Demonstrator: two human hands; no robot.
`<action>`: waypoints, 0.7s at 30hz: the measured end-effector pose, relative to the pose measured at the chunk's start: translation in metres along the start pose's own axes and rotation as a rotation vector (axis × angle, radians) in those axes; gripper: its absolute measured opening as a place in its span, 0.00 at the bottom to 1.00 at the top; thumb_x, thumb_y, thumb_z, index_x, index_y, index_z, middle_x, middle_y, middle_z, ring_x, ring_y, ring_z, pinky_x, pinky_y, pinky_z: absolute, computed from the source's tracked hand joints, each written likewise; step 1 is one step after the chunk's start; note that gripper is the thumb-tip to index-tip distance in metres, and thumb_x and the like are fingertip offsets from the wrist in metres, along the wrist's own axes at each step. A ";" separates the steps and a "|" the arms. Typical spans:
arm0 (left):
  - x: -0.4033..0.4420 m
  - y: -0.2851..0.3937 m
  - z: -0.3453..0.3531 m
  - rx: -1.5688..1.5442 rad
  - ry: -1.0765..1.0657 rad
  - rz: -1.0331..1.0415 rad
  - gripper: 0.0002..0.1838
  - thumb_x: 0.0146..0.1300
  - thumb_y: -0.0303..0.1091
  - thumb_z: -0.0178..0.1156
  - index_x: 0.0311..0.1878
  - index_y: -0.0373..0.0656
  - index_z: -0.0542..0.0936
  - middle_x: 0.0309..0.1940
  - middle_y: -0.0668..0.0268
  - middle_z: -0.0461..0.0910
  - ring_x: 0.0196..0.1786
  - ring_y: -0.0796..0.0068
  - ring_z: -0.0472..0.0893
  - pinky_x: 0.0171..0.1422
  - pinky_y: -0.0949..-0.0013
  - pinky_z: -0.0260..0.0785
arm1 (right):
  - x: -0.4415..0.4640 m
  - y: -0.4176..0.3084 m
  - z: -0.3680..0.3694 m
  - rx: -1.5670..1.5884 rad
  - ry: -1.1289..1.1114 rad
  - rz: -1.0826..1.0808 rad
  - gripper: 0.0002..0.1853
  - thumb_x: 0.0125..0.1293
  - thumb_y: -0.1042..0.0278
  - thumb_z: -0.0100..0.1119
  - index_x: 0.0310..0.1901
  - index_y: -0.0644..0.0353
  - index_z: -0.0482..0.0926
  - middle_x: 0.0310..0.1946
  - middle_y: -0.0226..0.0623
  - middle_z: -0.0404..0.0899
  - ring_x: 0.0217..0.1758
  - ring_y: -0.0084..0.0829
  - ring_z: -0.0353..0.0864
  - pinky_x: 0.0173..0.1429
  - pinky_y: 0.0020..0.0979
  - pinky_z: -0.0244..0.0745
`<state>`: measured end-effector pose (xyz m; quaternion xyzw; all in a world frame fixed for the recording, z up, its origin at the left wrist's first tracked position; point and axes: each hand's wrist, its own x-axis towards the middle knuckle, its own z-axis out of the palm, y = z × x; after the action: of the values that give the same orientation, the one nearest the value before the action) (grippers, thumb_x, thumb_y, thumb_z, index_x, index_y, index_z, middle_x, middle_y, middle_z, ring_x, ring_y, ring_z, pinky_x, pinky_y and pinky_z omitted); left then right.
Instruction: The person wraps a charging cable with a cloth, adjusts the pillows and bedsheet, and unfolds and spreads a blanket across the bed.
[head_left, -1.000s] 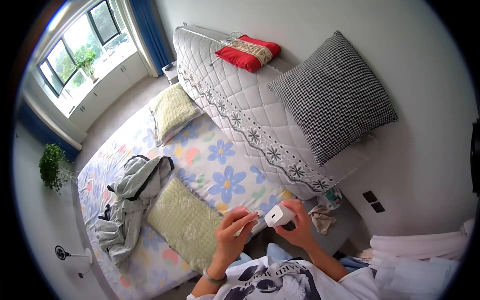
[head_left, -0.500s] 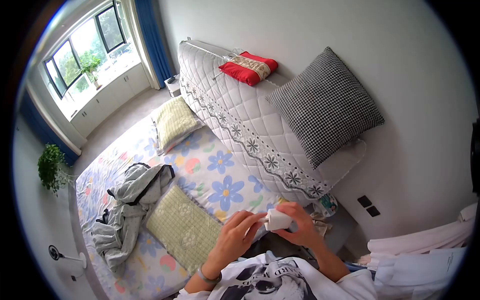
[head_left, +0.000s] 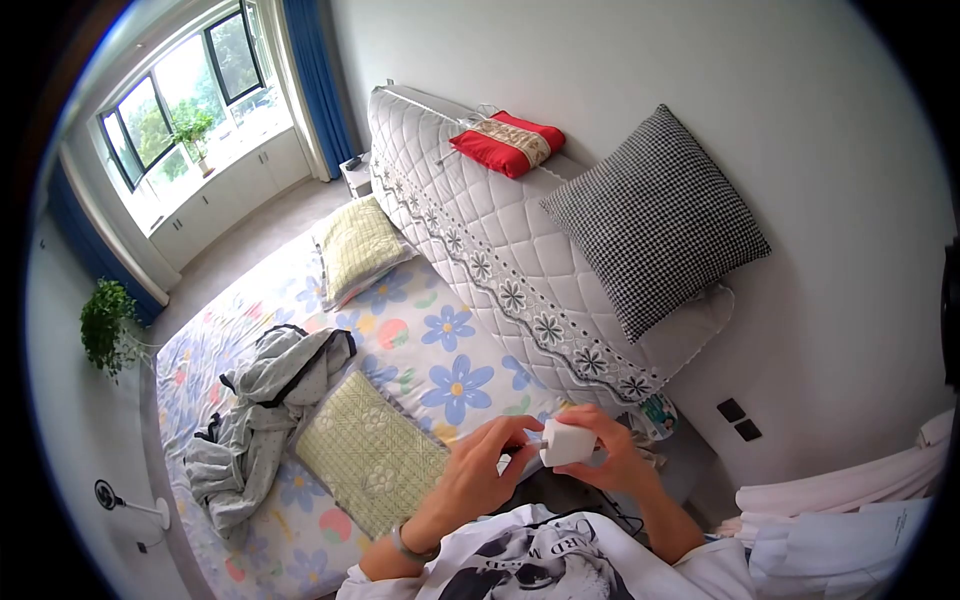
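Note:
A small white cube-shaped charger plug (head_left: 568,443) is held up in front of my chest. My right hand (head_left: 615,455) grips it from the right, with fingers on top and thumb below. My left hand (head_left: 485,465) is at the plug's left side with curled fingers, index finger and thumb close to its face. Something small and dark shows between those fingertips and the plug, too small to make out. Below my right hand runs a thin dark cable (head_left: 625,518); where its end leads is hidden.
Behind my hands is a bed with a flowered sheet (head_left: 455,385), a green woven pillow (head_left: 370,455) and a crumpled grey garment (head_left: 245,440). A quilted headboard (head_left: 480,215) carries a checked cushion (head_left: 660,220) and a red bundle (head_left: 507,143). Dark wall sockets (head_left: 739,419) are at right.
The view has shifted slightly, so the room appears a little further right. My right hand keeps the charger plug, which has turned slightly. My left fingers have curled more beside it.

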<state>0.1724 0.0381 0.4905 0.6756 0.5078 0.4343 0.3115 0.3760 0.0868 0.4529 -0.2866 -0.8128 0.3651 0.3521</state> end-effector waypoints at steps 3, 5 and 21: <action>-0.003 -0.005 0.001 -0.092 0.025 0.084 0.14 0.52 0.22 0.64 0.42 0.39 0.73 0.27 0.67 0.78 0.27 0.80 0.75 0.32 0.77 0.69 | -0.011 0.002 0.001 0.400 -0.053 0.178 0.32 0.45 0.77 0.70 0.54 0.58 0.67 0.49 0.36 0.69 0.53 0.30 0.71 0.56 0.29 0.67; -0.003 -0.008 0.000 -0.142 0.051 0.132 0.14 0.51 0.22 0.65 0.41 0.38 0.72 0.27 0.66 0.78 0.27 0.80 0.75 0.32 0.77 0.69 | -0.014 0.003 0.004 0.556 0.018 0.202 0.32 0.45 0.80 0.69 0.54 0.57 0.66 0.50 0.35 0.68 0.54 0.28 0.69 0.56 0.28 0.67; -0.001 -0.010 -0.028 0.458 0.014 1.131 0.06 0.56 0.26 0.58 0.36 0.40 0.72 0.36 0.59 0.82 0.36 0.70 0.81 0.39 0.74 0.74 | -0.014 0.000 -0.001 0.761 -0.026 0.133 0.36 0.43 0.77 0.72 0.56 0.60 0.65 0.50 0.36 0.69 0.56 0.28 0.67 0.57 0.29 0.64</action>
<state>0.1433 0.0400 0.4935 0.8874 0.1530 0.4167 -0.1240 0.3847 0.0773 0.4479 -0.1827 -0.6032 0.6663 0.3985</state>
